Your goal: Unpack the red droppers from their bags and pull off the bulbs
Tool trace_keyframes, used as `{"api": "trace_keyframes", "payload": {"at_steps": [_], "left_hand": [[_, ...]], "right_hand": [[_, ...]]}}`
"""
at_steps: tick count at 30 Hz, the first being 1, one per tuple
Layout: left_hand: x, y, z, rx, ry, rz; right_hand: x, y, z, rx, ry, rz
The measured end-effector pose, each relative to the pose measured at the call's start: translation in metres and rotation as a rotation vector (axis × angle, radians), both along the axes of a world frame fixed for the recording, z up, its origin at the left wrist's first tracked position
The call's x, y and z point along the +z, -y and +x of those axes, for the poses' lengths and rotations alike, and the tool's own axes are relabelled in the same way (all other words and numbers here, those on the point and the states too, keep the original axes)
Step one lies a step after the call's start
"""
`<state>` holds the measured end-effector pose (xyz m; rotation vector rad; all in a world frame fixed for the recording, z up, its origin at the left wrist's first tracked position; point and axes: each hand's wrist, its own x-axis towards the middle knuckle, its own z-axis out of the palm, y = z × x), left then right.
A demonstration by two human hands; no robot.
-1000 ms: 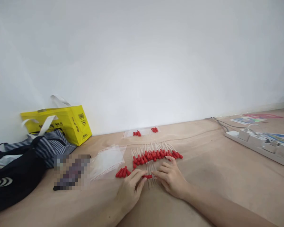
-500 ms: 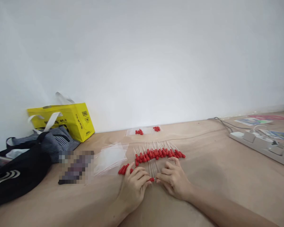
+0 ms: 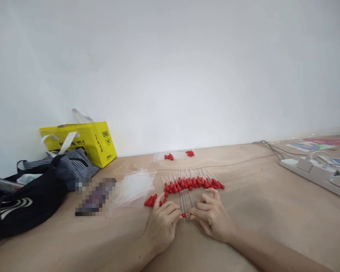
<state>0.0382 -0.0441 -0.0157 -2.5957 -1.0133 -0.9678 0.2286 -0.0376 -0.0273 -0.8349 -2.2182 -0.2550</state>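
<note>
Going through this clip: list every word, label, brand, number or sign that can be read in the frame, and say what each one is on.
No text can be read as it stands.
Yellow bag: a square code and dark printed characters, too small to read.
Leaflets at the far right: colour printing, too blurred to read.
Black bag: white stripes only, no letters that can be made out.
Blurred-out item: pixelated, nothing legible.
Power strip: no readable marking.

Pixelated object beside striped bag
</note>
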Motion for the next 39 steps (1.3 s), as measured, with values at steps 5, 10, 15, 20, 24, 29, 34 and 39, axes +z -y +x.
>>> {"api": "trace_keyframes", "payload": {"at_steps": [5, 10, 15, 20, 24, 29, 34, 39], "left_hand": [[-0.002, -0.003, -0.007, 0.004, 0.029, -0.029], [0.002, -0.006, -0.020, 0.066, 0.129, -0.072], [0.009, -0.020, -0.037, 0.241, 0.326, -0.091], [0.011, -0.039, -0.060, 0.437, 0.376, -0.250], [0.010, -0.044, -0.063, 0.526, 0.308, -0.289], [0.010, -0.044, -0.061, 0.545, 0.294, -0.366], [0.021, -0.045, -0.062, 0.585, 0.216, -0.306], [0.036, -0.057, -0.044, 0.594, 0.048, -0.404]], "right_hand": [[0.003, 0.003, 0.005, -0.027, 0.030, -0.061], [-0.009, -0.011, 0.019, -0.151, -0.140, -0.221], [-0.017, -0.022, 0.019, -0.159, -0.228, -0.341], [-0.022, -0.027, 0.009, -0.137, -0.312, -0.334], [-0.023, -0.028, 0.001, -0.138, -0.345, -0.318], [-0.016, -0.022, -0.003, -0.102, -0.314, -0.369], [-0.011, -0.018, -0.003, -0.073, -0.292, -0.425], [-0.007, -0.017, -0.002, -0.052, -0.299, -0.456]]}}
